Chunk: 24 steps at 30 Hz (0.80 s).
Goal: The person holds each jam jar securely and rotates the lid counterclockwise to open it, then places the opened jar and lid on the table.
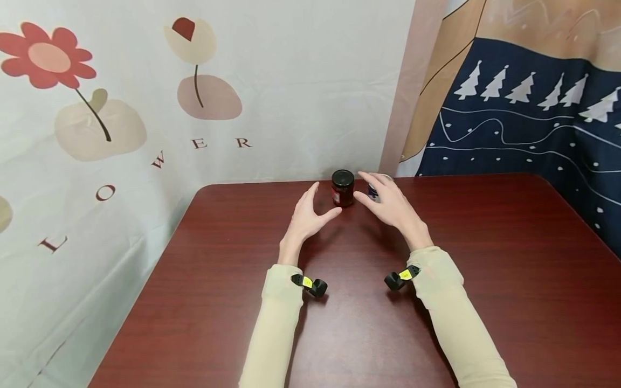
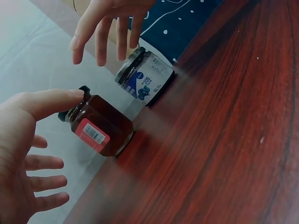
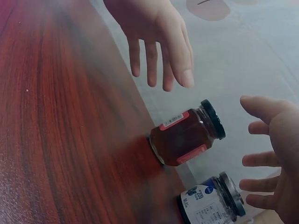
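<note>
A dark glass jar [image 1: 342, 189] with a black lid and a red label stands upright at the table's far edge. To its right is a second jar [image 2: 147, 78] with a white and blue label, partly hidden behind the right hand in the head view. My left hand [image 1: 308, 216] is just left of the dark jar, fingers spread, thumb toward it, holding nothing. On the other side my right hand [image 1: 390, 203] hovers above and in front of the labelled jar, its fingers extended and apart from the dark jar [image 3: 182, 137].
The reddish-brown wooden table [image 1: 359, 334] stretches toward me from the jars. Behind it hangs a pale cloth [image 1: 291, 81] with printed flowers and letters. A navy cloth with white trees [image 1: 524, 118] hangs at the right. Each sleeve carries a small black wrist camera [image 1: 316, 288].
</note>
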Available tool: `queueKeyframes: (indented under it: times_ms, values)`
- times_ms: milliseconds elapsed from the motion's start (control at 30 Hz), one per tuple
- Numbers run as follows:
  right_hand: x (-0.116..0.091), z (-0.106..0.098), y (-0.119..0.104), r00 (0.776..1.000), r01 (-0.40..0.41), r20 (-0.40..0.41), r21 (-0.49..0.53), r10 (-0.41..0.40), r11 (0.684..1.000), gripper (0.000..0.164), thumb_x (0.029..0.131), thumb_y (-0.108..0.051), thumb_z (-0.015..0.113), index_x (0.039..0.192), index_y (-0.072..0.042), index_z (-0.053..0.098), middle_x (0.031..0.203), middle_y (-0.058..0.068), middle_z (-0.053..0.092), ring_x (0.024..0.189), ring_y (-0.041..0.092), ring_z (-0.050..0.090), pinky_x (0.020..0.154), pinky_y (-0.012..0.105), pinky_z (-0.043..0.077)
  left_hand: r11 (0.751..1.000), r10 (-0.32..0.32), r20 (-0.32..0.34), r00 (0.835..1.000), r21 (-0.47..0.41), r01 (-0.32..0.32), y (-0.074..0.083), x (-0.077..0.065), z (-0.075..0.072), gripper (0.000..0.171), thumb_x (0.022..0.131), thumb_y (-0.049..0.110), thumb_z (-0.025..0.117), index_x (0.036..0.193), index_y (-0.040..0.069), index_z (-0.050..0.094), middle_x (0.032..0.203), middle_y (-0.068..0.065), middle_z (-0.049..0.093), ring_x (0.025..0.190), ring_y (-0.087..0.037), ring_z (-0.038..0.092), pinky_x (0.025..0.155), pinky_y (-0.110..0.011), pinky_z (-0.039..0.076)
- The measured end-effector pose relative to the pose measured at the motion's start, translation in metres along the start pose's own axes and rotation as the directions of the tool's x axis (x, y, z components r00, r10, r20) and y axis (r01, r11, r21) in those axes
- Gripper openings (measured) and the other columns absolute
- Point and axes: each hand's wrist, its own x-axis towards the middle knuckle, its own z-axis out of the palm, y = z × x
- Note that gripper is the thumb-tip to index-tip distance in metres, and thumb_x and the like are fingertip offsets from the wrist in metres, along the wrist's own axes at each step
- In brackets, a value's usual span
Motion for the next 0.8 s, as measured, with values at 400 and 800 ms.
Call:
queueKeyframes:
  times_ms: [400, 800]
  values:
    - [0.008, 0.009, 0.001, 0.998, 0.062, 0.021, -0.018, -0.062, 0.998, 0.059, 0.088, -0.048, 0.053, 0.139, -0.023, 0.038, 0.140, 0.006, 0.036, 0.127, 0.029, 0.034, 0.097, 0.055, 0.031, 0.999, 0.013, 0.041, 0.999, -0.052, -0.010, 0.002, 0.007, 0.007, 0.090, 0.074, 0.057, 0.065, 0.145, 0.025, 0.020, 0.144, -0.002, 0.032, 0.131, -0.017, 0.029, 0.102, -0.045, 0.030]
    - [0.010, 0.014, 0.000, 0.993, 0.094, 0.073, -0.010, -0.093, 0.996, 0.061, 0.090, -0.046, 0.051, 0.142, -0.021, 0.034, 0.146, 0.008, 0.028, 0.131, 0.029, 0.028, 0.100, 0.054, 0.028, 0.996, 0.051, 0.073, 0.996, -0.072, -0.046, -0.003, 0.015, 0.015, 0.093, 0.074, 0.055, 0.067, 0.146, 0.021, 0.019, 0.145, -0.001, 0.031, 0.132, -0.014, 0.028, 0.102, -0.043, 0.030]
